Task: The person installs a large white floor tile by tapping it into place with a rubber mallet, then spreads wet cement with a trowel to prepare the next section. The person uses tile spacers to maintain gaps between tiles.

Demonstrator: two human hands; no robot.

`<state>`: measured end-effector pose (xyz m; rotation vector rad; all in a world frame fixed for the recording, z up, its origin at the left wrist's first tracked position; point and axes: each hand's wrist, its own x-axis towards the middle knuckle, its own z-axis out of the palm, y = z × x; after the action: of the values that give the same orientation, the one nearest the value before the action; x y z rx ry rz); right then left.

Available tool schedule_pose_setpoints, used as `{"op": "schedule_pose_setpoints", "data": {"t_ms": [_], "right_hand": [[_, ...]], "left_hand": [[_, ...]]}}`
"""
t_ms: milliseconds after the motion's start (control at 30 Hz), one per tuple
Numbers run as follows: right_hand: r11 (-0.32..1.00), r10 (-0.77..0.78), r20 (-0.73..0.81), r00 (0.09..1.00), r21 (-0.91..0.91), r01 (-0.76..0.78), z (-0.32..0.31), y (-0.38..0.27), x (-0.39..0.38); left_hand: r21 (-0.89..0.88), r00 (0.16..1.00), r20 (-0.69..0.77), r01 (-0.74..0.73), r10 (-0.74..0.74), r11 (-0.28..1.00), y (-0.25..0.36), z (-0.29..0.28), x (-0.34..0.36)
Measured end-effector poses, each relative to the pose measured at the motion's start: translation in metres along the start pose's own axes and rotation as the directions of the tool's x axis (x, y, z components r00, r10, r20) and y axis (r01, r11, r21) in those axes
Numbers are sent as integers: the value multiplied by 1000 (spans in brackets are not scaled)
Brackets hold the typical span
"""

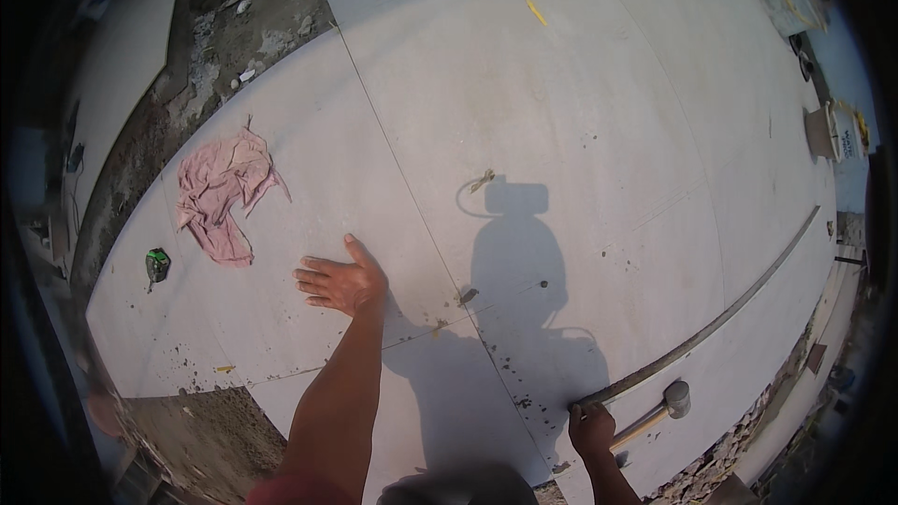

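My left hand (341,278) rests on the pale slab surface (599,112) with its fingers spread, just below and right of a crumpled pink cloth (222,192). My right hand (591,428) is closed on the near end of a long narrow straightedge bar (711,312), which runs diagonally up to the right. Just right of that hand a mallet (677,398) with a wooden handle lies on the slab. A small green and black object (157,267) lies left of the cloth.
A strip of rough mortar (248,14) borders the slabs at upper left, with more bare mortar (220,421) at lower left. A bucket (788,2) and a box or bag (821,131) stand along the right edge. A small yellow piece (536,11) lies on the far slab.
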<state>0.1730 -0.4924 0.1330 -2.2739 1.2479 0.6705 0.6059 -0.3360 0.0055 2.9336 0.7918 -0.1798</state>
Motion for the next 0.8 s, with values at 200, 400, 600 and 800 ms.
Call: {"op": "schedule_pose_setpoints", "data": {"t_ms": [200,400,600,800], "right_hand": [[767,-436,-546,716,191,613,-123,-171,281],[758,-650,-521,553,-396,518,-226,-250,635],[722,-627,-359,691,-600,344,-246,-238,770],[777,-614,-502,609,-521,354,-189,-239,593]], "left_hand": [[36,1000,13,-15,14,999,3,-14,-7],[-90,997,23,-67,69,994,0,-18,-13],[-98,970,243,-5,28,995,4,-36,-8],[-164,950,309,13,39,986,5,-50,-5]]}}
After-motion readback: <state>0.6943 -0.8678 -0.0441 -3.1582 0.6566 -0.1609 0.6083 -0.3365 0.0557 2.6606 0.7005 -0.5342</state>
